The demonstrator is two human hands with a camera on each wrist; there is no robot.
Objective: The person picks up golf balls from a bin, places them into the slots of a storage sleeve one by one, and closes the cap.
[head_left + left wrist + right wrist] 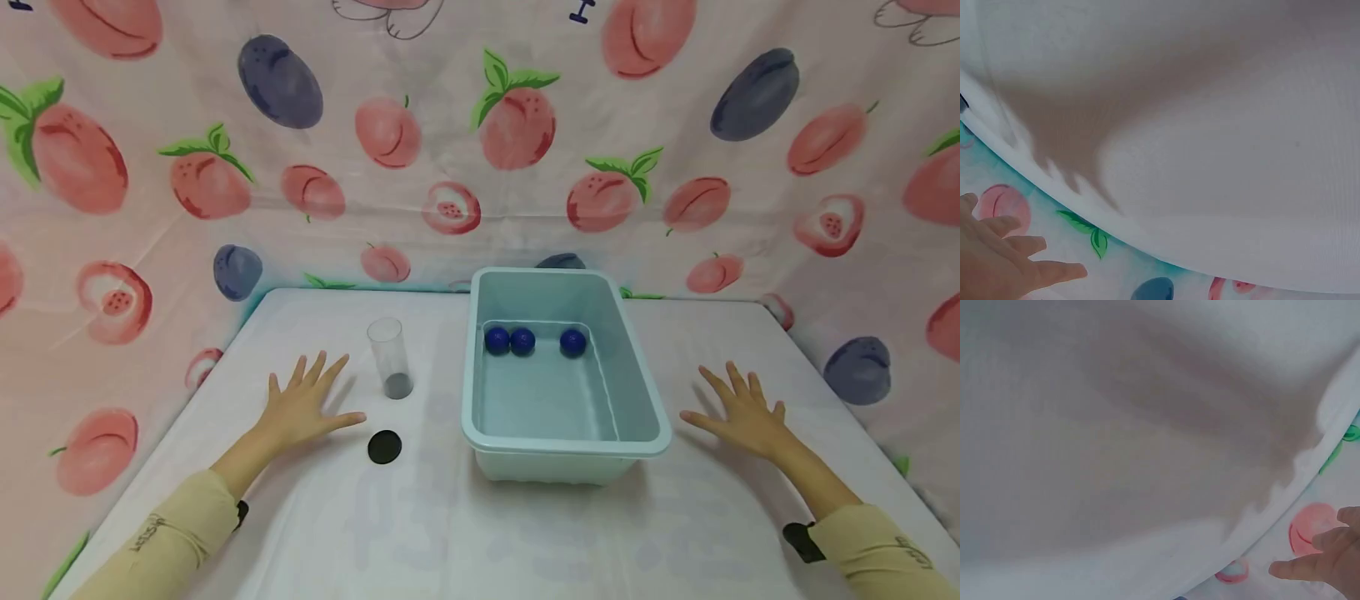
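Observation:
My left hand [298, 412] is held with fingers spread, left of a clear cylinder [390, 358] that stands upright with a dark grey bottom. Nearer the front, just past the thumb tip, lies a black disc [385, 447]. On the other side, my right hand [746, 418] also has its fingers spread, to the right of a pale blue plastic tub [566, 446]. Inside the tub, three dark blue balls [522, 342] rest near its far end, two side by side and one apart. Neither hand holds anything. Both wrist views show spread fingers and shadows on the white surface.
A white-covered table [360, 533] carries everything. Behind it and along both sides hangs a cloth [450, 75] printed with peaches and plums. The tub's raised rim and walls stand between the cylinder and my right hand.

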